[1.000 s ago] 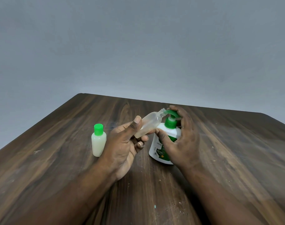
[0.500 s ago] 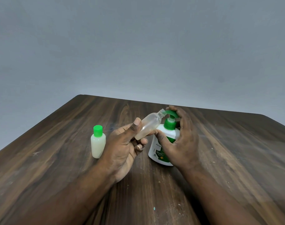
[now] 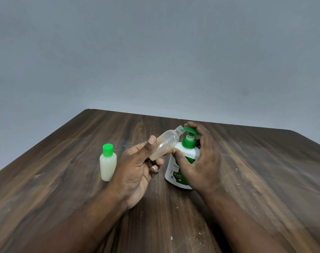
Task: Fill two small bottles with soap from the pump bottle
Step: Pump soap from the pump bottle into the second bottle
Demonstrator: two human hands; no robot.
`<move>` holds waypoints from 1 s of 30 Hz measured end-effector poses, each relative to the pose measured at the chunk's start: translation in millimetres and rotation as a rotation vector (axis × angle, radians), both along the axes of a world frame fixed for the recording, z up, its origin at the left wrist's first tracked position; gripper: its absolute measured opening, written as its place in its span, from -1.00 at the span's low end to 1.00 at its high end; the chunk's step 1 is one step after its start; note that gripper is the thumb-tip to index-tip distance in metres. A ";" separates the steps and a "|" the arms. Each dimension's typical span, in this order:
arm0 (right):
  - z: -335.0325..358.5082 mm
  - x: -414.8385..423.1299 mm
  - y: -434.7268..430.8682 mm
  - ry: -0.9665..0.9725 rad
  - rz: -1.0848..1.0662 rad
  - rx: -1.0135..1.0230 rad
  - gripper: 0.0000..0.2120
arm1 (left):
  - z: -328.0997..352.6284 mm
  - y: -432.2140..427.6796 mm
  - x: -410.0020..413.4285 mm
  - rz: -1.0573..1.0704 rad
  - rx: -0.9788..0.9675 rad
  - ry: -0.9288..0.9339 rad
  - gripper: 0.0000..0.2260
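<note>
Filling of the second small bottle looks to be the step in hand. At centre frame the left hand [image 3: 135, 172] has its grip closed round the uncapped bottle [image 3: 164, 145], thumb on the near side and fingers beneath. It tilts the bottle so that the open neck meets the green spout of the pump head [image 3: 190, 129]. A little pale soap lies in the bottle's lower end; the rest looks clear.

The right hand [image 3: 204, 161] grips the pump bottle [image 3: 173, 172], which stands on the worktop [image 3: 64, 179] just right of centre. Its fingers curl over the pump head and its thumb braces on the white shoulder.

Left of centre, apart from both hands, the capped bottle [image 3: 108, 163] stands upright, full of cloudy soap. That half of the task seems done.

The next move calls for firm presses on the pump with the neck held tight against the spout, since a slip would put soap on the wood. No cap for this bottle is in sight.
</note>
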State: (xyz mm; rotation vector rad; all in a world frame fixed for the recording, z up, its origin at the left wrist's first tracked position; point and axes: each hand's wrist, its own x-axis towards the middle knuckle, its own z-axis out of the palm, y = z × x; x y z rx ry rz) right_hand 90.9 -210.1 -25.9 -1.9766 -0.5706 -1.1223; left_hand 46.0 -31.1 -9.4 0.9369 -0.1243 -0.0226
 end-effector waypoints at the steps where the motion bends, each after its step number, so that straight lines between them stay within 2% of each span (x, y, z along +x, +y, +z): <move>1: 0.6 0.1 -0.2 -0.001 -0.003 -0.004 -0.31 | 0.1 -0.1 -0.2 -0.003 -0.002 -0.001 -0.70; 12: -1.3 -0.2 3.2 -0.025 -0.016 0.025 -0.39 | -2.3 1.8 1.2 0.000 -0.032 0.002 -0.63; 17: 1.2 1.9 0.3 -0.003 -0.020 -0.015 -0.28 | -2.5 0.6 2.5 -0.015 -0.021 -0.002 -0.72; 22: 1.0 0.6 0.2 0.016 -0.011 -0.028 -0.21 | -2.9 -0.3 3.0 -0.004 -0.047 -0.005 -0.68; 30: -6.2 4.3 5.7 -0.021 -0.044 0.031 -0.29 | -1.5 1.5 2.9 0.001 -0.041 -0.005 -0.65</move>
